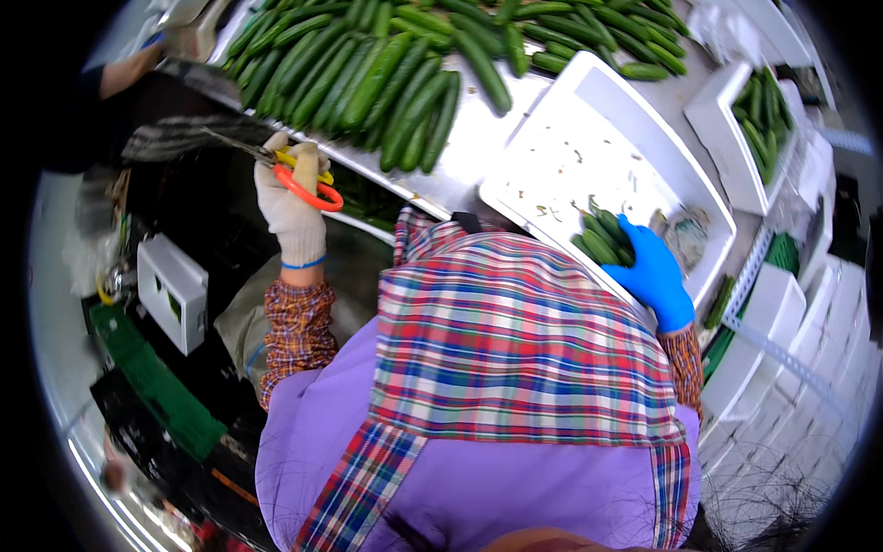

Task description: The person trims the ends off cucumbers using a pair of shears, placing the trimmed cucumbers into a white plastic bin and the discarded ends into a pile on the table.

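Observation:
My left hand, in a white knit glove, is raised beside the metal table's edge and grips scissors with orange and yellow handles; the blades point left. My right hand, in a blue glove, is closed on a small bunch of cucumbers and rests them in the near corner of a large white tray. The rest of that tray holds only scraps. A big heap of loose cucumbers lies on the metal table just beyond my left hand.
A second white tray with cucumbers stands at the far right. Another person's arm reaches in at the upper left. A white box and a green crate sit low on my left; white boxes are stacked at my right.

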`<state>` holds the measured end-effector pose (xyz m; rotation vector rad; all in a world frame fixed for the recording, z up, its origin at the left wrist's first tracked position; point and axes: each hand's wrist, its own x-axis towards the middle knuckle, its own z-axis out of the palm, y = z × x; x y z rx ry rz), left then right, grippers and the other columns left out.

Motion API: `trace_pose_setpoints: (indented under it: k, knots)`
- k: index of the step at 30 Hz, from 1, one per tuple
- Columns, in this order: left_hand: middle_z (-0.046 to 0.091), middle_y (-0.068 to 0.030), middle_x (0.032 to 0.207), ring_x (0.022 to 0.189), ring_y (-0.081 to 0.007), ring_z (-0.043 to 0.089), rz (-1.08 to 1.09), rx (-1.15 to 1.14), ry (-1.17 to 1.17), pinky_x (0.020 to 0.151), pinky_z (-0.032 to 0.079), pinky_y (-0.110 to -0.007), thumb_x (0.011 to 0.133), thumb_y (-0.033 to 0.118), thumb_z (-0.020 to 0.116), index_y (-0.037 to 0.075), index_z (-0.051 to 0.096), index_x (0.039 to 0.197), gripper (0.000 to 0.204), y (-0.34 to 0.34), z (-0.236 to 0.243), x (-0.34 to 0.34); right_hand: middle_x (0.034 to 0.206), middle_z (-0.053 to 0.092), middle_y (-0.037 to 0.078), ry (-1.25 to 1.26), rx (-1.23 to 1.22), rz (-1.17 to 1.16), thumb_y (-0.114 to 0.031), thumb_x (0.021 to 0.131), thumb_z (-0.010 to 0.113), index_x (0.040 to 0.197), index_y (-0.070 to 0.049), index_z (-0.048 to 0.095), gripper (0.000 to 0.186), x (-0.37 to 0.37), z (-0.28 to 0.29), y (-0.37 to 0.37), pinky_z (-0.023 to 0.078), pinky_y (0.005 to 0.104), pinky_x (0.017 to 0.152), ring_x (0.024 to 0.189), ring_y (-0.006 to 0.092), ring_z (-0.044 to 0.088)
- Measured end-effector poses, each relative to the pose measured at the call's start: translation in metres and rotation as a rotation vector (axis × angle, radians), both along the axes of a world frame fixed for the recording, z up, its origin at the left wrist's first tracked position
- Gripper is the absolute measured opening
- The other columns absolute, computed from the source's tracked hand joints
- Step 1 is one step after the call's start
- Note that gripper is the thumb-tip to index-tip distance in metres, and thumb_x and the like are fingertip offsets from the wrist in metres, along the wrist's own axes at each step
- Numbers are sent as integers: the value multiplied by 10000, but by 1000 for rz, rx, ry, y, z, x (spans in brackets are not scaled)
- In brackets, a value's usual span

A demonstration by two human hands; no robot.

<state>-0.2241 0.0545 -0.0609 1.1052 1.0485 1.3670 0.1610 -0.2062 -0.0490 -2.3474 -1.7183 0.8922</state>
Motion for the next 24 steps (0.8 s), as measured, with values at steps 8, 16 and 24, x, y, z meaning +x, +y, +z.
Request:
trace_pose_setpoints:
  k: [8,16,24]
  knots:
    - [606,-108,945,788,-170,598,-617,30,-103,715,503,-292,864,-36,634,0,442,1252,434,-24,29,135,1144,591,191,-93,-72,-32,-325,689,667,1430,-92,389,825,-3,-12,15,510,432,838,1001,352,602]
    - [622,-54,927,846,-119,598,-1013,-46,71,787,492,-237,860,32,644,-43,456,1263,450,-53,6,215,1163,574,215,-114,-138,-101,-329,684,696,1369,-58,458,775,-3,-14,21,481,429,912,1055,360,577]
    - [613,-31,880,798,-87,577,-1084,-72,291,731,480,-216,845,83,668,-41,472,1273,487,-53,-1,218,1165,585,212,211,-238,-186,-483,702,760,1258,-27,554,748,18,-12,25,461,395,935,1060,347,580]
